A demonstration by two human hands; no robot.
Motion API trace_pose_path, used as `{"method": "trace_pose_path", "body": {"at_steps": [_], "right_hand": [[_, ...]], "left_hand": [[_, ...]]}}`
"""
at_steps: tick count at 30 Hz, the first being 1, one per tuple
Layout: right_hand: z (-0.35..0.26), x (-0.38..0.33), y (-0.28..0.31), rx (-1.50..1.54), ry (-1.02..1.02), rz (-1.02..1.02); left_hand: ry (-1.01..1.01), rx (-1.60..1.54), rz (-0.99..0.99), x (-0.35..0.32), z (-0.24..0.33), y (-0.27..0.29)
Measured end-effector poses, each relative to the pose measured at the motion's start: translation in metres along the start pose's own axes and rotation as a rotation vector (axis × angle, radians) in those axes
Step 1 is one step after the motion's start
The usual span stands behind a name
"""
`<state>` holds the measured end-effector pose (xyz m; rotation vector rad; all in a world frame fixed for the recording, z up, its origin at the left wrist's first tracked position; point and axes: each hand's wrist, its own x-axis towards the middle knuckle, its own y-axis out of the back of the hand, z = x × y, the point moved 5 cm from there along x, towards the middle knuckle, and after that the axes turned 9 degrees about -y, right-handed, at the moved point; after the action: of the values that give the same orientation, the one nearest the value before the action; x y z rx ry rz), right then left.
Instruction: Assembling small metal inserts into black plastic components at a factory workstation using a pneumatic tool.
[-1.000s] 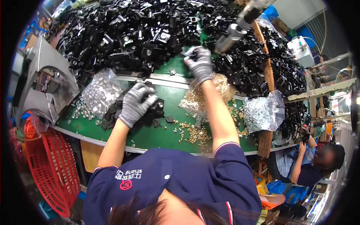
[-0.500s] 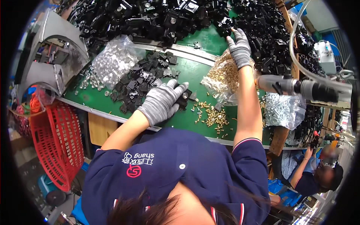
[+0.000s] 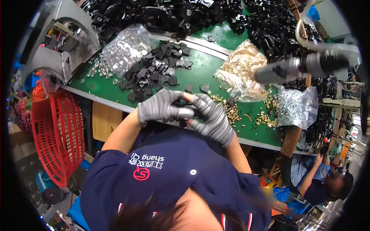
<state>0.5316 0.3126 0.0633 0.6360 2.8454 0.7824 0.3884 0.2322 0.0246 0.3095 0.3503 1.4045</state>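
Observation:
My left hand (image 3: 163,106) and my right hand (image 3: 214,117), both in grey striped gloves, meet at the near edge of the green table (image 3: 204,63). Their fingers curl around a small black part (image 3: 182,123), which is mostly hidden between them. Bare fingertips show on the right glove. Just beyond my left hand is a pile of flat black parts (image 3: 154,71). Brass-coloured screws (image 3: 232,114) lie loose beside my right hand, with an open bag of them (image 3: 244,63) farther back.
A power screwdriver (image 3: 283,70) hangs over the right side. Near it lies a bag of silver screws (image 3: 296,107). A bag of clear round pieces (image 3: 127,50) lies left, beside a grey metal fixture (image 3: 46,59). Black assemblies (image 3: 154,17) heap the back. A co-worker (image 3: 327,183) sits at far right.
My right hand has come back from the far heap near the brass screw bag to join my left hand. My left hand has left the black parts and moved nearer to me. The hanging screwdriver has swung.

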Motion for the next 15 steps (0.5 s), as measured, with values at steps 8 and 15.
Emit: {"method": "trace_pose_path", "body": {"at_steps": [8,15], "right_hand": [[0.058,-0.042,-0.020,0.066,-0.128,0.570],[0.039,-0.050,-0.044,0.078,-0.074,0.542]], "left_hand": [[0.161,-0.860,0.396,-0.022,-0.006,-0.039],[0.012,-0.143,0.552,-0.023,0.004,-0.057]]}}
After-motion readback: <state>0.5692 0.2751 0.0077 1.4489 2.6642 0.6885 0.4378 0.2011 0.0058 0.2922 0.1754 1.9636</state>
